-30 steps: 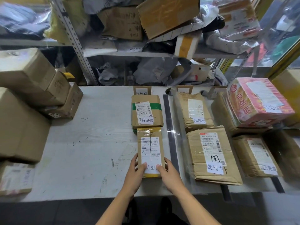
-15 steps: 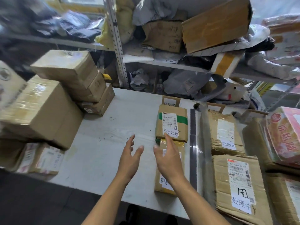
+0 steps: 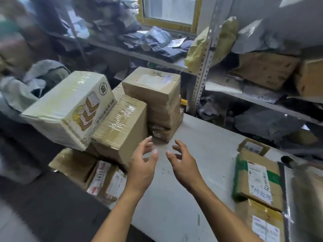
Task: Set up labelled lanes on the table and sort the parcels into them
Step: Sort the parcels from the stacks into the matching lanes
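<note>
At the table's (image 3: 201,137) far left corner sits the unsorted stack of parcels (image 3: 122,123), just ahead-left of your 2 hands; left hand (image 3: 142,167) is nearer, right hand (image 3: 183,165) beside it, both empty, fingers spread, clear of the taped brown box (image 3: 120,130)

stacked boxes (image 3: 122,109) left on table (image 3: 201,137), labelled parcels (image 3: 258,179) right, shelves (image 3: 253,96) behind

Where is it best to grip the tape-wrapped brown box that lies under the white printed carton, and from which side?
Probably by its two long side faces near the free front corner, approached from the table side. The tape-wrapped brown box tilts, and the white printed carton rests on its left part. Both hands, left hand and right hand, hover open nearby.
</note>
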`<state>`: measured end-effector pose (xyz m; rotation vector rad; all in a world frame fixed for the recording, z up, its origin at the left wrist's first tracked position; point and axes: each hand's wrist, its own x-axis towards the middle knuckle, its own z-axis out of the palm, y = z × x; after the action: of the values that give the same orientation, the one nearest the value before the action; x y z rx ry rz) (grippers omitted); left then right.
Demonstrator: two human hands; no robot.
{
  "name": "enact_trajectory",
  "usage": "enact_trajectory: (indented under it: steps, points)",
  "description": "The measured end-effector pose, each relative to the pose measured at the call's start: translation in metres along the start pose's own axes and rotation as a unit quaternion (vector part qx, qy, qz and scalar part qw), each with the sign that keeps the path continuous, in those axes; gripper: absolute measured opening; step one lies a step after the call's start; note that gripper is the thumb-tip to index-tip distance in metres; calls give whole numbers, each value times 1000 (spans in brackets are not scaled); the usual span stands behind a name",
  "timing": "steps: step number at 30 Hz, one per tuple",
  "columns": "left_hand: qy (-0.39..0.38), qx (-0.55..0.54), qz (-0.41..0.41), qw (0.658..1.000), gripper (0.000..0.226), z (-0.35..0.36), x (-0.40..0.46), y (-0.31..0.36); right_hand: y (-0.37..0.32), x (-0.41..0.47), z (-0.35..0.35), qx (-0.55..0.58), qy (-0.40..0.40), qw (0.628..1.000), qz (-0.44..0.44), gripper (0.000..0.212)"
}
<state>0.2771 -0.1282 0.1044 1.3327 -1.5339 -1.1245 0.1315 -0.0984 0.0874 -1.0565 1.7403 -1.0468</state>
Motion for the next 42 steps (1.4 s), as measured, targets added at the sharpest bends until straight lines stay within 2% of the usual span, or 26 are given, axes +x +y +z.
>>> enact_trajectory:
  steps: [5, 8, 10, 13, 17, 22, 26, 30, 32, 36, 40, 42]
  points:
    - [122, -10, 23, 992, 23, -74, 26, 14, -41, 34, 55, 0, -59, 998, -19, 57]
    - [143, 5, 38, 989, 19, -96, 34, 19, -57, 48, 77, 18, -72, 997, -19, 58]
    - [152, 72, 54, 984, 19, -103, 41, 18, -64, 55, 87, 15, -72, 997, -20, 63]
    - [125, 225, 46, 965, 40, -106, 54, 13, -70, 63, 100, 33, -60, 998, 3, 68]
    - [75, 292, -7, 953, 58, -104, 60, 8, -70, 67, 106, 52, -60, 996, 41, 70]
    - [93, 223, 23, 970, 47, -100, 55, 8, -65, 61, 97, 143, -59, 986, 60, 69]
    - [59, 155, 52, 985, 42, -81, 39, 12, -59, 52, 83, 193, -32, 977, 89, 83]
    - [-12, 155, 86, 984, 41, -58, 21, 9, -49, 49, 66, 181, -9, 972, 148, 116]
    - [-36, 154, 87, 984, 42, -44, 11, 3, -43, 47, 58, 183, -1, 967, 178, 118]
    - [-71, 106, 55, 990, 47, -22, -6, -6, -21, 38, 48, 192, 19, 959, 205, 96]
    - [-132, 77, 42, 987, 42, -5, -22, -18, 13, 26, 40, 230, 63, 943, 232, 45]
    - [-160, 71, 58, 983, 36, 3, -29, -22, 33, 17, 36, 273, 67, 930, 237, 30]
